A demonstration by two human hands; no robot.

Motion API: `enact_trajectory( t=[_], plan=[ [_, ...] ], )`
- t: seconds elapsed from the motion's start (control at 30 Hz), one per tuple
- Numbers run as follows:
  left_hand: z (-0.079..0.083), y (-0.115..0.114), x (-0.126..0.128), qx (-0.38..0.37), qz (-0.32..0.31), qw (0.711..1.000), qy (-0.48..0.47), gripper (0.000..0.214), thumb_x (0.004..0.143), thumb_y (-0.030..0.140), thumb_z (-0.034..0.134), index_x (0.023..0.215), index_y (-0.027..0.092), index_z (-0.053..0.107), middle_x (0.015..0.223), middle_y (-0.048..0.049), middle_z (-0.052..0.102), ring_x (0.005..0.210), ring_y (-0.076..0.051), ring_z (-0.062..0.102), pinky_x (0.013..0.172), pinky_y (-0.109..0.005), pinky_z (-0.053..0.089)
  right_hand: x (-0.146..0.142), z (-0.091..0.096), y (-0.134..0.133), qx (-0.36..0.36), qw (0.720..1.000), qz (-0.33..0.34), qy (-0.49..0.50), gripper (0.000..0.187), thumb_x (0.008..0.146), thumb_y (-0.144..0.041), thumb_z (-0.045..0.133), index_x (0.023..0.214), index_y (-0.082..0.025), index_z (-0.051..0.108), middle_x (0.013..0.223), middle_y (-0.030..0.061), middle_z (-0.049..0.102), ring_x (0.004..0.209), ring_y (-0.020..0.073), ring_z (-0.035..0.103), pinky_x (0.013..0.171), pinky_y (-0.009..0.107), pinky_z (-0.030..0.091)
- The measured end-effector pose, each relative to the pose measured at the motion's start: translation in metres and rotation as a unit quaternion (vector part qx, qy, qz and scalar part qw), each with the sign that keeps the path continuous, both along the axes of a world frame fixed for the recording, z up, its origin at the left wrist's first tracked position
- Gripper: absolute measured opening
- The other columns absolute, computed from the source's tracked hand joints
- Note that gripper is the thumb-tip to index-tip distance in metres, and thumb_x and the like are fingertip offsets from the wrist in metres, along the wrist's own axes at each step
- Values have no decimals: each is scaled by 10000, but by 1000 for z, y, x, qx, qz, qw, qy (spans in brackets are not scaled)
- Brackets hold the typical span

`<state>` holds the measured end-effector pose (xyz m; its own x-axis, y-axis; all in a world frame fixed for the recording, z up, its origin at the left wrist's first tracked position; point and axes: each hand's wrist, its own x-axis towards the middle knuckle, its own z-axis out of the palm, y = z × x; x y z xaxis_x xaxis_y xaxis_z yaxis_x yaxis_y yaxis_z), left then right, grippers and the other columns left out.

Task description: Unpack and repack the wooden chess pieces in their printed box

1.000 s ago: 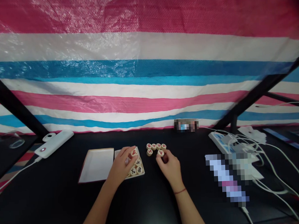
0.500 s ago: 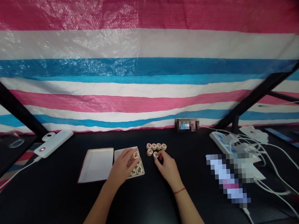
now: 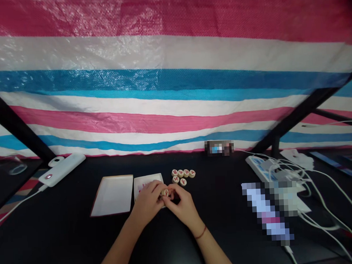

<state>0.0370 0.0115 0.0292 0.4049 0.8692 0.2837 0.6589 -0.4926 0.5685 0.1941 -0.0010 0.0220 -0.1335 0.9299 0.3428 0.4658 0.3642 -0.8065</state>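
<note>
Cream piece (image 3: 165, 192): round and thick, a red character on its face, held over the near right corner of the open box (image 3: 155, 177); it shows no long axis, and its marked face turns up toward the wearer.
Left hand (image 3: 148, 199): reaches over the box from the near side; the grip is narrow, thumb and fingers about the piece.
Right hand (image 3: 182, 203): nearly meets the left, fingertips at the piece's right side; the grip is narrow, but I cannot tell whether it bears any weight.
Key relation: the piece lies between both grips; the six pieces (image 3: 180, 173) on the desk (image 3: 174, 237) lie beyond it and slightly right, toward the far edge, with the right hand nearer to them.
Six pieces: face up with red characters, four in a row, two just in front at its left end.
Box contents: mostly hidden under the hands.
Lid (image 3: 113, 195): pale inside, just left of the box.
Far left corner: a white device (image 3: 62, 170) with a cable (image 3: 42, 189).
Right side: a power strip (image 3: 256, 167) and tangled white cables (image 3: 321, 193).
Far edge: a striped sheet (image 3: 163, 109) hangs behind.
</note>
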Motion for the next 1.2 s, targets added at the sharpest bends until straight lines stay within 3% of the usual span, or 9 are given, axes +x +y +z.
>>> enact_trajectory(
  t=[0.07,0.17,0.3,0.43,0.57,0.83,1.2],
  plan=[
    [1,1,-1,4,-7,1000,9,245,844,169,578,1070,251,626,1074,-58,645,1007,-226,591,918,-387,462,3,-1,2,15,999,-28,3,140,801,-321,575,861,-199,606,705,-7,593,632,134,545,642,246,477],
    [1,4,-7,14,4,1000,18,348,856,263,605,1203,250,572,1129,-68,642,1059,-248,580,946,-415,452,21,-7,10,26,990,-137,21,204,840,-368,542,917,-188,599,768,27,628,675,156,576,668,274,493],
    [-3,14,-23,25,53,998,23,280,930,257,464,1168,238,611,1120,-70,650,1040,-232,588,949,-409,457,49,-22,21,-13,972,-233,13,319,857,-409,520,1040,-157,590,902,91,664,719,193,621,675,318,517],
    [-9,21,-41,34,89,995,40,343,902,134,390,1082,227,667,1087,-78,654,989,-219,599,922,-404,474,57,-30,25,22,978,-190,-79,284,870,-330,492,1053,-159,627,990,112,658,877,230,609,805,373,492],
    [-14,25,-47,65,99,992,37,338,892,129,405,1083,213,671,1095,-88,650,1033,-227,585,958,-412,459,52,-31,25,45,975,-167,-142,267,870,-259,474,1062,-171,637,1010,105,659,896,234,589,837,392,468],
    [-13,24,-41,72,79,994,11,266,921,191,426,996,204,681,998,-74,676,922,-210,614,868,-394,497,54,-38,27,38,970,-178,-158,229,859,-288,485,997,-170,625,933,96,675,853,234,592,780,352,468],
    [-10,22,-39,51,78,996,0,244,897,231,464,983,217,692,995,-69,685,918,-214,623,852,-382,500,51,-43,31,30,969,-190,-155,234,841,-279,501,1011,-185,631,955,88,677,864,244,589,789,370,466]
  ],
)
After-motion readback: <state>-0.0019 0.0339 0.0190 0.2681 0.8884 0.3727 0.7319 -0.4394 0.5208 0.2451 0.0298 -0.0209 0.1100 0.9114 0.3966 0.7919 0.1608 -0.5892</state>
